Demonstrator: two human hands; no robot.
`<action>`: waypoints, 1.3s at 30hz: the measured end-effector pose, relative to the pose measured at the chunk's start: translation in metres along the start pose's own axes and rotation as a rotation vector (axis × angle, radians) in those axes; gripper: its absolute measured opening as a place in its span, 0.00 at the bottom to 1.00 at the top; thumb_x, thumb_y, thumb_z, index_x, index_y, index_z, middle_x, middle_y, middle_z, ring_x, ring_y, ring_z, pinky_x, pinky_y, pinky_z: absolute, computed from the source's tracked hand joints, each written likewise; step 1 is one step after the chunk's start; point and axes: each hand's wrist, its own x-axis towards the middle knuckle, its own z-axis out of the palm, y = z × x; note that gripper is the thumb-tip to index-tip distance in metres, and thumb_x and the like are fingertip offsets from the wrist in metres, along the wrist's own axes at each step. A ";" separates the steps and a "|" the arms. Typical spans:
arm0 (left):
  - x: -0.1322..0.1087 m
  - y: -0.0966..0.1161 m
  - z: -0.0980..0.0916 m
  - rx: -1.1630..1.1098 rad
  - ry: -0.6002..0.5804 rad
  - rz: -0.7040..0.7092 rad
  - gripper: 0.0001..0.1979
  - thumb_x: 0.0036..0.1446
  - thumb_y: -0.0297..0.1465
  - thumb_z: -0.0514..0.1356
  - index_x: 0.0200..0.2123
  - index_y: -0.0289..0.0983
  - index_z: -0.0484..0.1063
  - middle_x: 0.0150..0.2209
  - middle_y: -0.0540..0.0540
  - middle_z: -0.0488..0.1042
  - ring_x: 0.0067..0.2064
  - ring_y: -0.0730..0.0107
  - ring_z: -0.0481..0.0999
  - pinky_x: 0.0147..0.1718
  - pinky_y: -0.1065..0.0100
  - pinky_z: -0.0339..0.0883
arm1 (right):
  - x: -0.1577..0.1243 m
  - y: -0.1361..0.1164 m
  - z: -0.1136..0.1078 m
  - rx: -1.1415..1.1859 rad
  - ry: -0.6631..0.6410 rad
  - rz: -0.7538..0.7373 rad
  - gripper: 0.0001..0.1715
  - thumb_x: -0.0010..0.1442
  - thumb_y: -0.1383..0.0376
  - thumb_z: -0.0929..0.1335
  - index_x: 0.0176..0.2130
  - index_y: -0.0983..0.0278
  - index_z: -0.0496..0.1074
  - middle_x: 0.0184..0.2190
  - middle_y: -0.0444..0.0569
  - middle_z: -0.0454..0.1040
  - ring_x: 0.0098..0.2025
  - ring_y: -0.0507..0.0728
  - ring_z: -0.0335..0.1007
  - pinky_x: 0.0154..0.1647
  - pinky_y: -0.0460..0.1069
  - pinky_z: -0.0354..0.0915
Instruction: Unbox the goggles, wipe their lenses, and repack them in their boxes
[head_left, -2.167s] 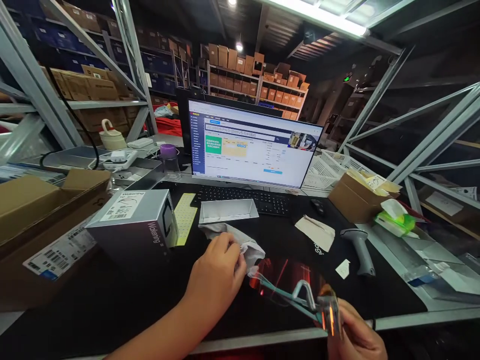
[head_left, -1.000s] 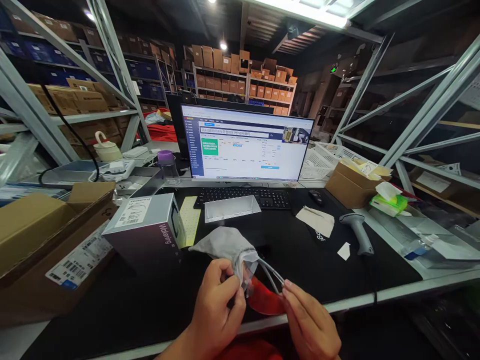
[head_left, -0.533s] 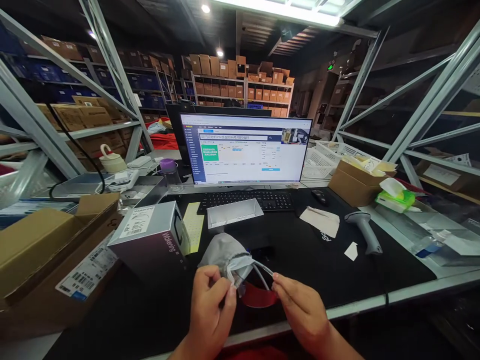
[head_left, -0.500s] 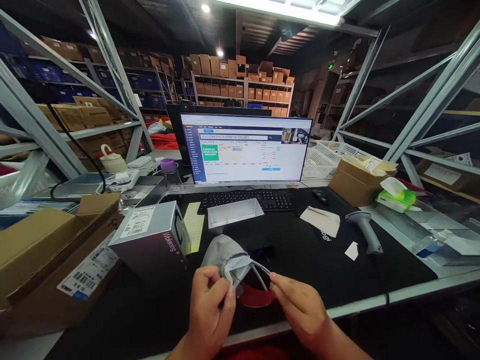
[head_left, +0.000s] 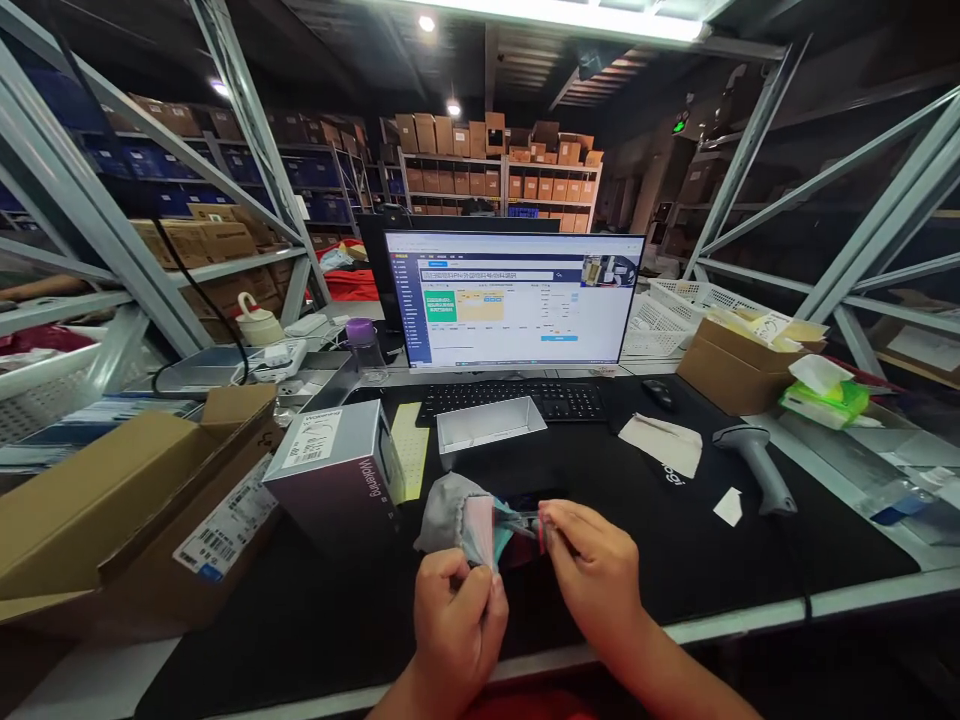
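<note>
A grey cloth pouch [head_left: 448, 512] with a gathered mouth is held just above the black desk mat. At its mouth a pinkish-white flap with a teal part [head_left: 481, 530] shows. My left hand [head_left: 459, 615] is closed, thumb and finger pinching the lower edge of the mouth. My right hand [head_left: 592, 555] is closed too, its fingertips pinching grey drawstring cords [head_left: 525, 520] stretched out to the right of the pouch. A thin red edge shows at those fingertips; what it belongs to is unclear. Whatever is inside the pouch is hidden.
Left of the pouch stand a printed box [head_left: 330, 490] and an open carton [head_left: 142, 510]. Behind lie a shallow white tray [head_left: 491, 430], a keyboard [head_left: 517, 402] and a monitor [head_left: 514, 300]. A barcode scanner [head_left: 757, 465] and a paper piece [head_left: 660, 445] lie to the right.
The whole view has shifted, so things sit further right. The pouch mouth has turned, showing pink and teal where it looked whitish. Both hands keep their pinch; the red piece now shows at the right fingertips.
</note>
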 end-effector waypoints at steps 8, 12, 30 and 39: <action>0.023 -0.011 -0.006 -0.033 0.021 0.065 0.09 0.59 0.21 0.56 0.27 0.35 0.67 0.34 0.47 0.58 0.34 0.68 0.61 0.34 0.66 0.59 | -0.015 -0.003 -0.016 0.401 -0.384 0.418 0.09 0.61 0.68 0.71 0.39 0.59 0.83 0.39 0.51 0.82 0.38 0.56 0.79 0.28 0.43 0.72; 0.034 -0.002 -0.007 0.000 -0.030 0.043 0.10 0.60 0.22 0.55 0.26 0.35 0.66 0.35 0.47 0.59 0.35 0.68 0.62 0.35 0.66 0.59 | -0.017 -0.002 -0.016 0.301 -0.272 0.284 0.13 0.64 0.71 0.67 0.41 0.60 0.82 0.40 0.52 0.81 0.39 0.56 0.78 0.37 0.47 0.75; 0.023 0.020 0.035 -0.103 0.046 0.194 0.11 0.60 0.20 0.54 0.27 0.35 0.66 0.34 0.46 0.62 0.34 0.70 0.65 0.34 0.69 0.63 | 0.013 0.007 0.005 -0.320 0.044 -0.049 0.16 0.61 0.77 0.63 0.35 0.61 0.78 0.51 0.53 0.78 0.56 0.66 0.65 0.50 0.62 0.72; 0.007 -0.006 0.028 -0.162 0.007 0.127 0.07 0.65 0.36 0.55 0.37 0.38 0.66 0.39 0.44 0.64 0.38 0.66 0.70 0.36 0.69 0.70 | 0.005 0.025 0.001 -0.138 -0.085 -0.079 0.16 0.58 0.78 0.65 0.34 0.62 0.78 0.60 0.56 0.71 0.63 0.65 0.62 0.63 0.68 0.60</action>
